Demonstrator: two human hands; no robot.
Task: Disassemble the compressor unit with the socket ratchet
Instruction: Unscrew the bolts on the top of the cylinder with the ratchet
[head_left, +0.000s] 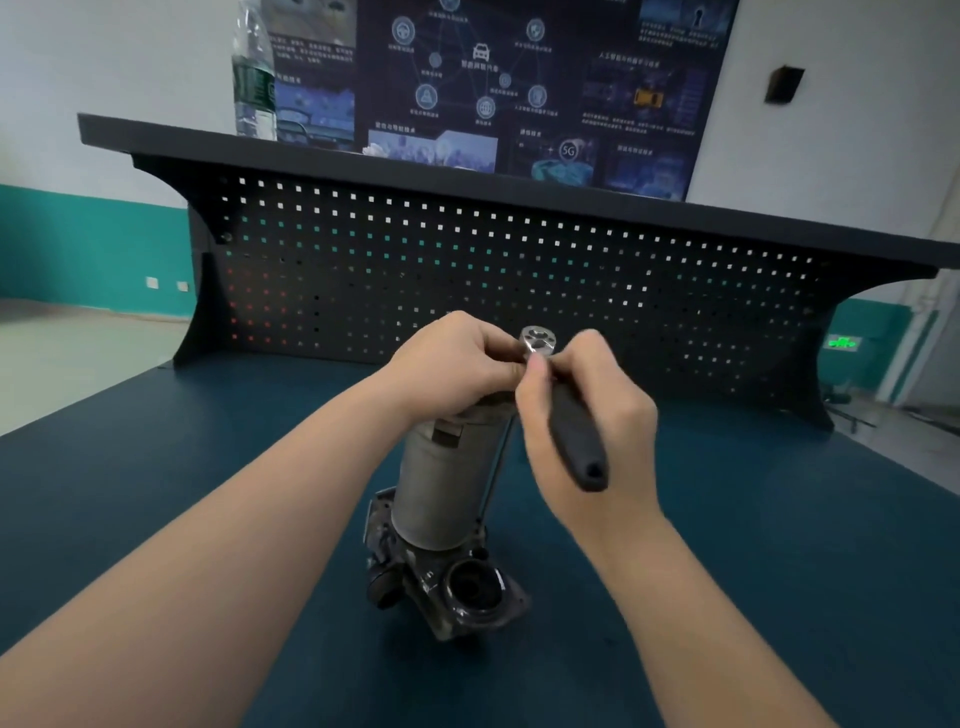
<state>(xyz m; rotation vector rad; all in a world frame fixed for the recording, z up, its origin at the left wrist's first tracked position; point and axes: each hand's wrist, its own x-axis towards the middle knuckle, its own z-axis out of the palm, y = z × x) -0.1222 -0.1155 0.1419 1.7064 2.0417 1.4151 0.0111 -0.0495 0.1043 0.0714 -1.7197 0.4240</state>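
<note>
Head view: compressor unit (441, 525) stands on end near table centre, grey cylindrical body upright with a slight tilt, dark cast base with a round port at 6 o'clock resting on the blue-green table (779, 597); thin rod runs along the body's 3 o'clock side; left hand (457, 366) wraps the top of the cylinder, fingers curled round it, steadying; socket ratchet (563, 410) held by right hand (582, 441), fingers clenched round the black handle, thumb tip pressing just below the silver head, which sits at 12 o'clock above the unit's top; handle end points toward 5 o'clock; whether the socket is seated on a fastener cannot be told, hands hide the joint. Judgement: seat the drive square and fully before swinging; keep the left grip firm so the tall body does not tip; short strokes, handle kept level. Beyond, at 12 o'clock: black pegboard (519, 270) under a shelf; water bottle (253, 73) at 11 o'clock on it; dark poster (519, 78) behind.
</note>
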